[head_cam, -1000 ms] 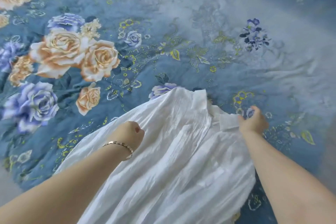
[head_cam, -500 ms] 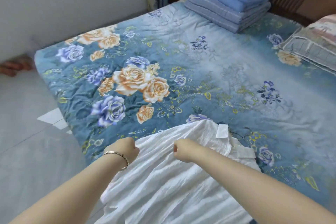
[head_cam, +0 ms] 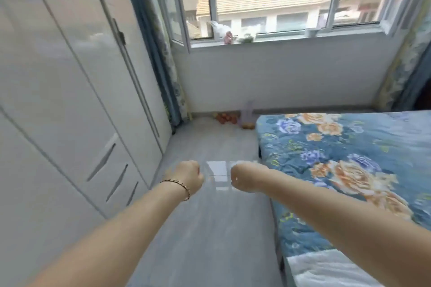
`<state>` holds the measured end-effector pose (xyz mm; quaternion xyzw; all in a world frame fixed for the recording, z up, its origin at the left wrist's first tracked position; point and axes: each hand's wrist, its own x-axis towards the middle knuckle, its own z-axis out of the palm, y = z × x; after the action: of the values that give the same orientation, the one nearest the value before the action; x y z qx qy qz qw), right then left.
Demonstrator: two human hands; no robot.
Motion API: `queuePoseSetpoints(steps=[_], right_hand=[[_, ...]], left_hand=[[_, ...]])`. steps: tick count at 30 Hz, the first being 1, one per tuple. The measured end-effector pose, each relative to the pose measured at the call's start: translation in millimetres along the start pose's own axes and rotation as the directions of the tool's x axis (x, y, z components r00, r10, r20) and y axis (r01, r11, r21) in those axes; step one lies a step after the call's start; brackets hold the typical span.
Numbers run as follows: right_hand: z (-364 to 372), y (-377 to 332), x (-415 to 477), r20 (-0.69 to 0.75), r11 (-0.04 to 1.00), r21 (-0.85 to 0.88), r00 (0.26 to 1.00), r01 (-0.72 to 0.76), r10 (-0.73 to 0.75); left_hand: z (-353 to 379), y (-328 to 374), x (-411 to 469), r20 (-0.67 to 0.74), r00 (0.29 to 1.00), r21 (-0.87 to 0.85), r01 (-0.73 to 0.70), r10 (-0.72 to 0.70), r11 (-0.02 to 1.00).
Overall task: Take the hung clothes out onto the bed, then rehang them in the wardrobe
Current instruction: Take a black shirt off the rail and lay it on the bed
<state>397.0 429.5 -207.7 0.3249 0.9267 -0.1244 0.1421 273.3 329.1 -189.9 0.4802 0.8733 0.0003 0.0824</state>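
Head view: left hand [head_cam: 189, 177] and right hand [head_cam: 242, 177] curl into empty fists over glossy floor [head_cam: 210, 235] beside floral quilted bed [head_cam: 303, 144].

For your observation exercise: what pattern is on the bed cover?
Bed cover: blue with orange and purple roses; best in the head view.

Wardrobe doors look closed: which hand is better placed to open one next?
Left, probably. The left hand is empty and lies on the side of the wardrobe; the right hand, also empty, is nearer the bed.
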Motion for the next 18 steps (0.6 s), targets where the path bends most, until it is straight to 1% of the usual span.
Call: queuePoseSetpoints(steps=[2, 4, 7, 9, 11, 15, 18], right_hand=[[-28, -67, 22, -0.008, 0.991, -0.058, 0.993, 0.12, -0.121], [-51, -132, 36, -0.01, 0.965, -0.1, 0.97, 0.241, -0.243], [-81, -221, 51, 0.005, 0.888, -0.201, 0.907, 0.413, -0.42], [-99, -276, 60, -0.015, 0.837, -0.216, 0.855, 0.503, -0.518], [-118, -328, 65, -0.033, 0.766, -0.254, 0.786, 0.591, -0.618], [-154, -431, 69, -0.04, 0.529, -0.396, 0.562, 0.75, -0.826], [-174, -502, 61, -0.056, 0.463, -0.34, 0.473, 0.819, -0.879]], left_hand=[[-28, -65, -13, -0.042, 0.994, 0.001, 0.101, -0.101, 0.995], [-52, -122, -30, -0.07, 0.975, -0.012, 0.21, -0.211, 0.978], [-85, -194, -60, -0.113, 0.922, -0.043, 0.368, -0.37, 0.929], [-107, -234, -81, -0.149, 0.869, -0.066, 0.467, -0.472, 0.882], [-130, -272, -104, -0.198, 0.791, -0.101, 0.571, -0.579, 0.815], [-173, -337, -161, -0.302, 0.578, -0.179, 0.747, -0.758, 0.64], [-199, -377, -209, -0.354, 0.424, -0.215, 0.831, -0.834, 0.514]])
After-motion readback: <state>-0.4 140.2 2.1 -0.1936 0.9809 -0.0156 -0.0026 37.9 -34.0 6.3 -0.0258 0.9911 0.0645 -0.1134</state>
